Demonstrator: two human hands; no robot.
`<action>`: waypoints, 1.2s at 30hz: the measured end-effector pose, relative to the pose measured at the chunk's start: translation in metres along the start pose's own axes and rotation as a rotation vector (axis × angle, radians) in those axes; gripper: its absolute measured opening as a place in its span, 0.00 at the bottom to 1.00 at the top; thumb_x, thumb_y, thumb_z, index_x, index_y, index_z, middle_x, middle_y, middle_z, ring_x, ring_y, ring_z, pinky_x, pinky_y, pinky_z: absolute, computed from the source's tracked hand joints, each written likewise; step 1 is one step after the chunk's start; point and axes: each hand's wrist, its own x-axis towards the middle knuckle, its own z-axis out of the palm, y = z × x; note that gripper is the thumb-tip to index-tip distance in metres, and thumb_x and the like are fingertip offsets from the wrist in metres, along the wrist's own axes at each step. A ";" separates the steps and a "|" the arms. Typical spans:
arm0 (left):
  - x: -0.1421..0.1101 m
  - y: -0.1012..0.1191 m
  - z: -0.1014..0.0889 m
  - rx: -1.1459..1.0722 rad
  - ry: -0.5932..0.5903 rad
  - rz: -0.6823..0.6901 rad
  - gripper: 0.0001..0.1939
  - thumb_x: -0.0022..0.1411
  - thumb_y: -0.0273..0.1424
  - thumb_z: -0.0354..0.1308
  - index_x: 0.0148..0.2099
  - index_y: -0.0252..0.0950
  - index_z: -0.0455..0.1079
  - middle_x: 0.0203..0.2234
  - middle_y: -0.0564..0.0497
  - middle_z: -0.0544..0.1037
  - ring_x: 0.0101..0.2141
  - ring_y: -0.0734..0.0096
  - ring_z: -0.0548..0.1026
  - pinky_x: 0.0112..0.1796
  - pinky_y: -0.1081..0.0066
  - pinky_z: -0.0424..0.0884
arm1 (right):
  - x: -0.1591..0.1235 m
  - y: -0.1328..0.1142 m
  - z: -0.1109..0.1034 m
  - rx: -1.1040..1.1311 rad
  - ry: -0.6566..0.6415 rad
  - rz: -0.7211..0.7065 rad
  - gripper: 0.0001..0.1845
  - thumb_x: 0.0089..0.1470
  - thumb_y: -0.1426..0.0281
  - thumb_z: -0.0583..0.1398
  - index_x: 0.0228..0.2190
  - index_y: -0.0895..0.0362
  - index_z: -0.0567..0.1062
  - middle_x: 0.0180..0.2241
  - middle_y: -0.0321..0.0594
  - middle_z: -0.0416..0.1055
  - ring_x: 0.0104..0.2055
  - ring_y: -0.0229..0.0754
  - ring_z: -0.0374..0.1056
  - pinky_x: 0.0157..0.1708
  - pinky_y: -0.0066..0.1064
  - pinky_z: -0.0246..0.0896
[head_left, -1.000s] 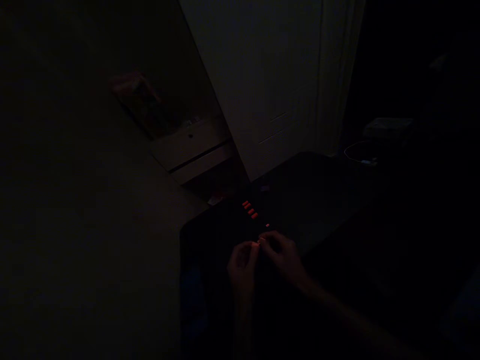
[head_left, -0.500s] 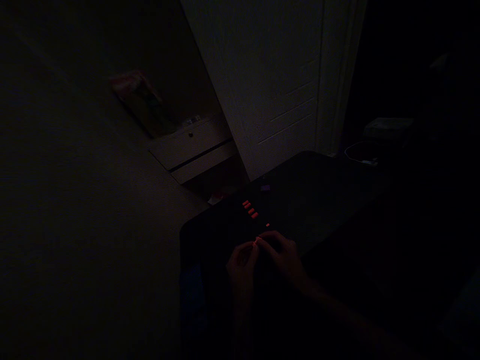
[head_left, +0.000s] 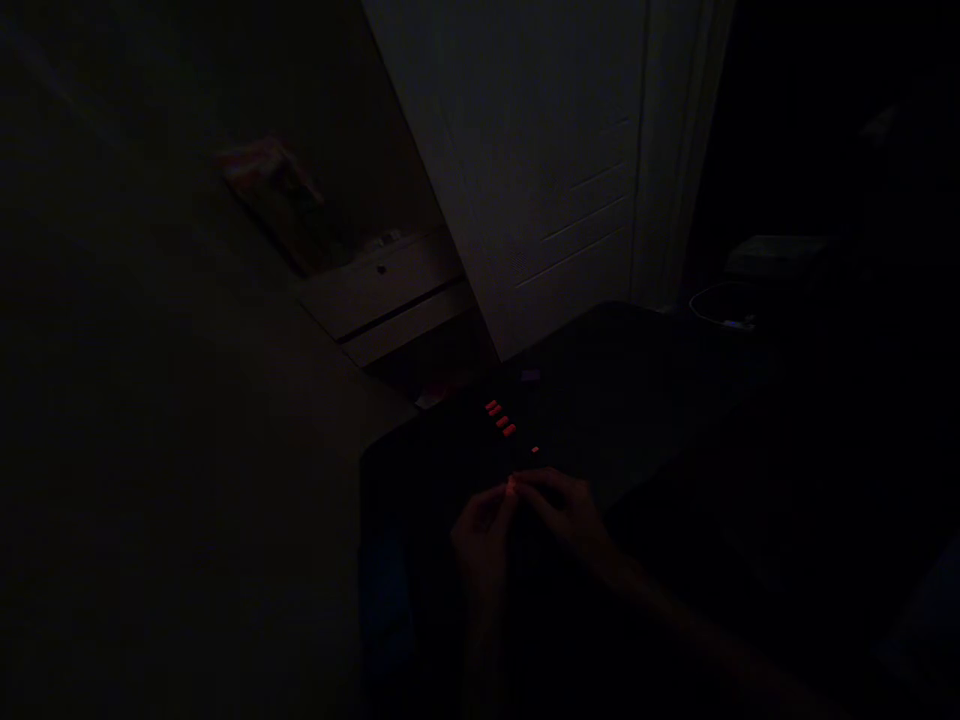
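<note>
In very dim light, my left hand [head_left: 484, 522] and my right hand [head_left: 564, 502] meet over the dark table, thumbs and fingers pinched together. Between the fingertips shows a small reddish piece [head_left: 511, 484]; its kind is too dark to make out, and the fingers cover most of it. Just beyond my right hand lies a tiny orange-red piece [head_left: 535, 450]. Farther off, several small red blocks [head_left: 502, 422] lie in a slanting row on the tabletop.
A small purple object [head_left: 530, 376] lies near the far edge of the dark table [head_left: 600, 400]. Something blue [head_left: 386, 590] is at the left edge. Behind stand a pale door [head_left: 540, 180] and a drawer unit [head_left: 390, 285]. A white cable [head_left: 709, 300] loops at the right.
The fingertips have shifted slightly around the small reddish piece, and my right hand sits a touch lower. The picture is a little darker. The red blocks have not moved.
</note>
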 end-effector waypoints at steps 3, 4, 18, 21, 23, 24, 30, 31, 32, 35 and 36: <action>0.000 -0.002 -0.001 -0.003 -0.001 0.006 0.13 0.50 0.36 0.74 0.37 0.34 0.81 0.33 0.45 0.86 0.37 0.59 0.84 0.43 0.63 0.79 | 0.000 -0.001 -0.001 0.000 -0.027 -0.015 0.08 0.62 0.67 0.64 0.40 0.52 0.84 0.40 0.41 0.83 0.43 0.48 0.79 0.47 0.40 0.72; 0.000 -0.002 -0.001 -0.007 -0.002 0.007 0.14 0.50 0.37 0.74 0.37 0.34 0.81 0.34 0.45 0.86 0.38 0.59 0.84 0.43 0.63 0.79 | 0.000 -0.002 -0.001 -0.003 -0.035 -0.022 0.08 0.62 0.67 0.64 0.41 0.51 0.84 0.40 0.41 0.83 0.43 0.48 0.79 0.47 0.39 0.72; 0.000 0.001 -0.002 -0.045 -0.011 -0.037 0.21 0.51 0.39 0.74 0.45 0.33 0.81 0.37 0.43 0.86 0.40 0.57 0.84 0.45 0.62 0.78 | 0.002 -0.008 -0.002 -0.033 -0.102 -0.108 0.10 0.63 0.66 0.65 0.46 0.51 0.83 0.43 0.42 0.82 0.45 0.48 0.77 0.49 0.42 0.72; 0.000 0.004 -0.001 -0.058 -0.021 -0.060 0.22 0.51 0.40 0.74 0.46 0.33 0.82 0.41 0.41 0.86 0.45 0.55 0.83 0.49 0.60 0.77 | 0.002 -0.008 -0.002 -0.041 -0.120 -0.118 0.12 0.63 0.66 0.65 0.47 0.50 0.82 0.46 0.42 0.82 0.48 0.48 0.76 0.52 0.43 0.70; 0.000 0.004 -0.001 -0.077 -0.037 -0.066 0.22 0.51 0.41 0.74 0.46 0.34 0.83 0.43 0.40 0.85 0.46 0.54 0.82 0.50 0.59 0.76 | 0.003 -0.007 -0.003 -0.046 -0.131 -0.123 0.12 0.64 0.65 0.64 0.48 0.49 0.82 0.47 0.42 0.81 0.49 0.48 0.76 0.53 0.43 0.69; 0.000 0.004 -0.001 -0.084 -0.046 -0.066 0.22 0.52 0.41 0.74 0.46 0.34 0.82 0.43 0.40 0.85 0.46 0.54 0.82 0.50 0.59 0.77 | 0.003 -0.006 -0.004 -0.048 -0.137 -0.124 0.12 0.64 0.64 0.64 0.48 0.49 0.82 0.46 0.42 0.81 0.49 0.48 0.76 0.54 0.43 0.69; 0.003 -0.003 -0.003 -0.029 -0.042 -0.022 0.20 0.52 0.44 0.73 0.40 0.32 0.82 0.35 0.42 0.85 0.37 0.59 0.83 0.40 0.64 0.79 | 0.003 -0.003 -0.006 -0.045 -0.156 -0.132 0.14 0.67 0.60 0.61 0.47 0.48 0.83 0.42 0.43 0.80 0.44 0.46 0.76 0.46 0.38 0.73; 0.003 -0.004 -0.004 -0.022 -0.038 -0.016 0.20 0.52 0.44 0.73 0.39 0.32 0.82 0.33 0.43 0.85 0.35 0.61 0.82 0.39 0.65 0.78 | 0.003 -0.002 -0.006 -0.045 -0.152 -0.142 0.14 0.67 0.60 0.60 0.47 0.48 0.84 0.41 0.43 0.80 0.43 0.45 0.77 0.44 0.37 0.74; 0.003 -0.005 -0.004 -0.019 -0.040 -0.013 0.20 0.51 0.44 0.73 0.38 0.32 0.81 0.32 0.44 0.85 0.33 0.62 0.82 0.37 0.66 0.78 | 0.002 -0.002 -0.006 -0.048 -0.146 -0.155 0.14 0.67 0.60 0.60 0.47 0.48 0.84 0.40 0.43 0.80 0.42 0.45 0.77 0.43 0.37 0.74; 0.004 -0.007 -0.007 -0.018 -0.054 -0.013 0.20 0.51 0.45 0.73 0.36 0.32 0.81 0.30 0.46 0.84 0.31 0.64 0.81 0.36 0.68 0.77 | -0.002 0.000 -0.005 -0.089 -0.134 -0.211 0.14 0.68 0.62 0.59 0.46 0.49 0.84 0.39 0.42 0.81 0.41 0.45 0.76 0.42 0.37 0.74; 0.004 -0.007 -0.008 -0.016 -0.059 -0.013 0.20 0.51 0.45 0.74 0.36 0.32 0.80 0.30 0.46 0.84 0.32 0.64 0.81 0.36 0.68 0.77 | -0.003 0.000 -0.005 -0.110 -0.132 -0.235 0.13 0.68 0.62 0.59 0.46 0.49 0.84 0.38 0.42 0.81 0.40 0.45 0.76 0.42 0.37 0.74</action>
